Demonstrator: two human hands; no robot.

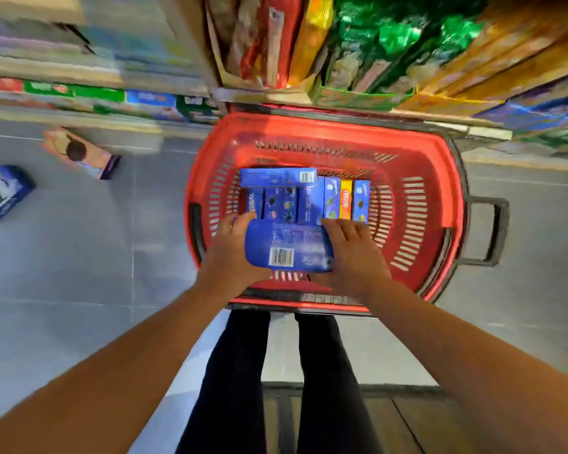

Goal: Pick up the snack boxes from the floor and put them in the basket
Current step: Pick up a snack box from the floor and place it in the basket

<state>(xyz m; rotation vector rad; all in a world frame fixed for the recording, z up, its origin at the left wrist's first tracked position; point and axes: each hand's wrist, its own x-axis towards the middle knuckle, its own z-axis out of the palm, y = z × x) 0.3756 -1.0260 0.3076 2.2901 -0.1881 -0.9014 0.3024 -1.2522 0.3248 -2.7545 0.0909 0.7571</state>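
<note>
**A:** Where is this?

**B:** A shop aisle with a grey tiled floor (79, 273). Shelves (341, 44) packed with snack bags and boxes run along the top of the view, all blurred. A red plastic basket (440, 198) with slotted walls and a black handle stands on the floor against them.

**A:** And the box being handled?

**B:** A blue snack box (287, 247) is over the near part of the basket, between both hands. It lies nearly flat, barcode face up, and its long axis runs roughly left to right, a little tilted. The left hand (232, 247) grips its left end with fingers curled over the far edge; the right hand (351, 250) clasps the right end, fingers draped over the top.

**A:** Anything readable?

**B:** Only the barcode on the held box; the small print is too blurred. Inside the basket a row of boxes (309, 198) stands on edge, mostly blue and one orange, with another blue box lying across the back. One shows part of an "OREO" logo.

**A:** Any left on the floor?

**B:** Two, well apart from the basket on the left: a blue box (4, 194) and a pink-orange box (79, 154), both on their sides.
</note>
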